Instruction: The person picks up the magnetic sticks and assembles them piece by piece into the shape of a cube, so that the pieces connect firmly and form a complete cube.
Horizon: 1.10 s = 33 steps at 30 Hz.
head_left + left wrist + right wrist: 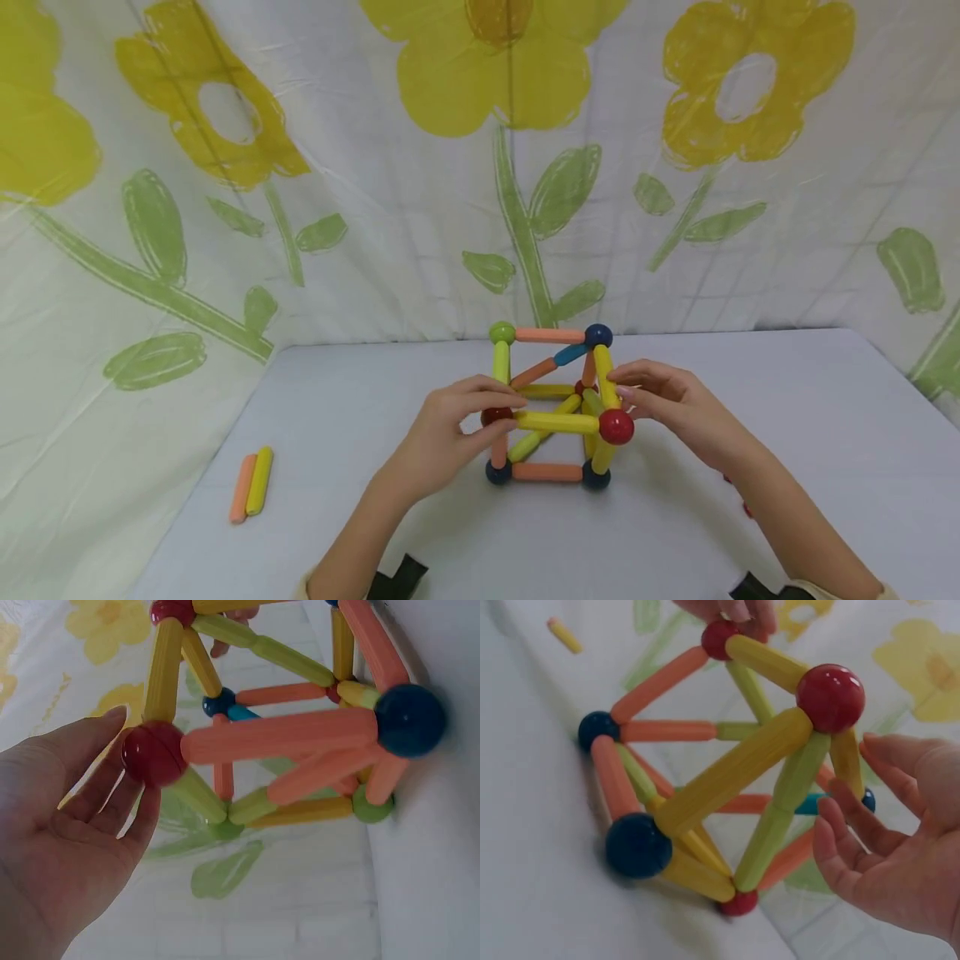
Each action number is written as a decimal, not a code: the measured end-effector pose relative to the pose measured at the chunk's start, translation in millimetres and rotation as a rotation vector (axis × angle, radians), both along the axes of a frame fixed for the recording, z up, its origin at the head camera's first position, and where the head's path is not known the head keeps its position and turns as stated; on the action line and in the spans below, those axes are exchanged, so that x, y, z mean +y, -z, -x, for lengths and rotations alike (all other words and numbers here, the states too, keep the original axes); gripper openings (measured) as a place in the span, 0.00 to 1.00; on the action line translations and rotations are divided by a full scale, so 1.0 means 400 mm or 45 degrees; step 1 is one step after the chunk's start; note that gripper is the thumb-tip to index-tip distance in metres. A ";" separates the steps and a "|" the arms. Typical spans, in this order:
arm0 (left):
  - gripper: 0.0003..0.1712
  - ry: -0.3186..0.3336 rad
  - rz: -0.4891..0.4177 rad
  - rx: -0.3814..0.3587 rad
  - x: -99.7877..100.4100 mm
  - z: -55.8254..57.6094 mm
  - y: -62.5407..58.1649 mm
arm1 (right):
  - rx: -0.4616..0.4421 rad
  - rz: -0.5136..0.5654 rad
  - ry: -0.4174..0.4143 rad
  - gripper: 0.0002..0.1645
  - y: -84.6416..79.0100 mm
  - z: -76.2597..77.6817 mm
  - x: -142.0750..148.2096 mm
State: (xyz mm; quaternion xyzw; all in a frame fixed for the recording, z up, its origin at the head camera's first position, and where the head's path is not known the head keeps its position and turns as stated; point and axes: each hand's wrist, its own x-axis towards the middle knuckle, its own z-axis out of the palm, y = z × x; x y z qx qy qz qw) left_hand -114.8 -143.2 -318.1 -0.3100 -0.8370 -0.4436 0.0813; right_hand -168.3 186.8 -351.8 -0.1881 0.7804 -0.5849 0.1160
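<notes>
A cube-like frame of magnetic sticks and balls (547, 472) stands on the table, with diagonal sticks across its sides. At its upper front left corner is a red ball (155, 754). My left hand (457, 421) pinches this ball between thumb and fingers. A yellow stick (606, 375) runs back along the top right from another red ball (617, 427). My right hand (663, 400) holds that yellow stick lightly between thumb and fingertips. In the right wrist view, dark blue balls (639, 845) sit at the lower corners. The left fingertips are partly hidden behind the ball.
Loose on the table's left lie an orange stick (242, 489) and a yellow stick (259, 481), side by side. Small red pieces (747, 509) show partly behind my right forearm. A flower-printed cloth (420, 275) hangs behind the white table (360, 375).
</notes>
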 end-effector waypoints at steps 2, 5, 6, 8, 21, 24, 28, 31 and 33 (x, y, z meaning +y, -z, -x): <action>0.17 -0.074 -0.026 0.025 -0.038 -0.005 0.009 | 0.009 -0.034 0.031 0.22 0.004 -0.006 0.020; 0.18 -0.209 -0.056 0.076 -0.110 -0.018 0.030 | 0.036 -0.082 0.064 0.23 0.014 -0.018 0.063; 0.18 -0.255 -0.065 0.096 -0.137 -0.022 0.040 | 0.043 -0.095 0.072 0.22 0.018 -0.022 0.080; 0.18 -0.324 -0.110 0.118 -0.193 -0.035 0.061 | 0.049 -0.121 0.090 0.21 0.029 -0.029 0.115; 0.29 -1.228 -0.139 -0.457 -0.575 -0.163 0.156 | 0.153 -0.376 0.239 0.18 0.119 -0.075 0.345; 0.41 -1.319 -0.042 -0.696 -0.635 -0.168 0.176 | 0.114 -0.494 0.253 0.20 0.139 -0.084 0.375; 0.48 -1.235 0.047 -0.872 -0.683 -0.164 0.195 | 0.011 -0.543 0.205 0.22 0.165 -0.088 0.391; 0.48 -1.168 0.076 -0.901 -0.698 -0.160 0.204 | -0.028 -0.559 0.183 0.22 0.181 -0.088 0.394; 0.46 -1.163 0.092 -0.882 -0.698 -0.156 0.207 | -0.006 -0.560 0.164 0.20 0.190 -0.088 0.395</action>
